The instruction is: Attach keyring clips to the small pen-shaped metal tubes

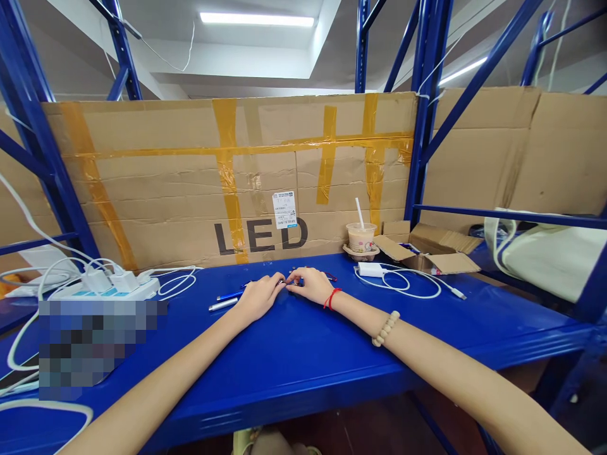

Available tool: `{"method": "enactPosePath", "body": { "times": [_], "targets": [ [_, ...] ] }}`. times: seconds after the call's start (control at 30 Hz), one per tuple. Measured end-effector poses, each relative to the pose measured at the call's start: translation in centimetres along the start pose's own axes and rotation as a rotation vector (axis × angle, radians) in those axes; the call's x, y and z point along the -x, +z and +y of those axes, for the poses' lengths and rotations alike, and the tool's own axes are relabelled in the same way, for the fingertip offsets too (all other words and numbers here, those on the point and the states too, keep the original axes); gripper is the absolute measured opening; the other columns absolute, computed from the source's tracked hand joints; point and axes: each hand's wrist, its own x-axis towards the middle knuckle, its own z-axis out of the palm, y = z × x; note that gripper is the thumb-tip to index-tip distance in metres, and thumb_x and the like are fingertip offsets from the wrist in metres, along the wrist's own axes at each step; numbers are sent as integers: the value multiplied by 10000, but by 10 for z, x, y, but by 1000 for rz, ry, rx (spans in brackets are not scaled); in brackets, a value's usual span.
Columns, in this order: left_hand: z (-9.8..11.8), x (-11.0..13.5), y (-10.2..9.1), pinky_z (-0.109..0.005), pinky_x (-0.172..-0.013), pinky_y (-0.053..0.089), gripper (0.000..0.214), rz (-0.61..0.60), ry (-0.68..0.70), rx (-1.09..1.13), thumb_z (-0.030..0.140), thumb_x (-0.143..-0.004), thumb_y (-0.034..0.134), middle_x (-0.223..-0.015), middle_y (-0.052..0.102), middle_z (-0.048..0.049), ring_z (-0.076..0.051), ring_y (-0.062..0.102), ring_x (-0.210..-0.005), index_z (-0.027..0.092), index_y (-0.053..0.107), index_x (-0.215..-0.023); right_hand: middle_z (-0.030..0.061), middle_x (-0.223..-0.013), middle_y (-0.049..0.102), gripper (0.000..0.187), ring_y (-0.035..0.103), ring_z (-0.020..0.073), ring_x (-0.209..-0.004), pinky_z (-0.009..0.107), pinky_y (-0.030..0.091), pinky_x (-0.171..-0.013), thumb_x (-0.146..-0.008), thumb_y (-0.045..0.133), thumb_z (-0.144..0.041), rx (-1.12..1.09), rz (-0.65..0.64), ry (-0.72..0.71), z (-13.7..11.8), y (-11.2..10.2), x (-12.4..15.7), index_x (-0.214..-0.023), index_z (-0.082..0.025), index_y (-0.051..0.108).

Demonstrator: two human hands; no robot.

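My left hand and my right hand meet over the middle of the blue shelf top, fingertips almost touching. Both have their fingers closed in a pinch around something small and dark, too small to name. Beside my left hand lie a silver pen and a blue pen, partly hidden by that hand. Just behind my right hand, a thin dark red item shows in part. My right wrist wears a red string, with a beaded bracelet further up the forearm.
A power strip with white chargers and tangled cables stands left, near a pixelated area. At the back right are a drink cup with a straw, an open cardboard box and a white charger with its cable. Taped cardboard forms the back wall.
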Motion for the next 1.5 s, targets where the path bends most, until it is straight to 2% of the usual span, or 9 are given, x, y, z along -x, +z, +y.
{"method": "enactPosePath", "body": {
  "times": [0.2, 0.6, 0.8, 0.97, 1.13, 1.5],
  "targets": [
    [0, -1, -1, -281, -727, 426, 306, -19, -15, 13, 372, -911, 221, -948, 597, -44, -181, 583, -863, 244, 435, -1089, -28, -823, 643, 175, 565, 113, -683, 216, 347, -548, -709, 615, -307, 10, -49, -45, 4, 2, 0, -873, -258, 652],
    [-3, -4, 5, -281, -722, 426, 318, -18, -16, 21, 397, -906, 215, -930, 598, -39, -188, 578, -885, 249, 442, -1073, -18, -918, 656, 218, 596, 135, -735, 250, 424, -635, -717, 595, -321, 8, -95, 4, -1, -2, 2, -919, -262, 649],
    [-2, -3, 4, -279, -749, 430, 305, 3, -27, 56, 397, -902, 231, -931, 600, -34, -181, 576, -887, 251, 445, -1063, 13, -1099, 573, 309, 586, 139, -783, 253, 429, -638, -722, 584, -327, 35, -80, -22, 0, -1, 3, -1023, -269, 623],
    [-1, -2, 3, -279, -748, 428, 299, 3, -22, 40, 392, -905, 224, -939, 600, -34, -181, 577, -892, 252, 440, -1057, 14, -1008, 616, 289, 588, 157, -805, 267, 433, -661, -752, 546, -320, 57, -140, -19, -3, -4, 3, -1023, -268, 632],
    [-1, -3, 2, -281, -711, 429, 305, -14, 1, -4, 385, -912, 198, -950, 598, -43, -190, 584, -872, 241, 420, -1064, 4, -1027, 623, 253, 590, 168, -857, 276, 438, -689, -766, 533, -322, 70, -165, -17, -5, -5, 3, -992, -297, 643],
    [-1, -2, 2, -285, -675, 431, 317, -14, 4, -31, 379, -913, 191, -918, 599, -46, -196, 593, -818, 235, 425, -1070, 12, -985, 609, 251, 581, 138, -790, 244, 425, -636, -781, 527, -322, 82, -193, -75, -1, -6, 2, -1001, -269, 636]
  ]
}}
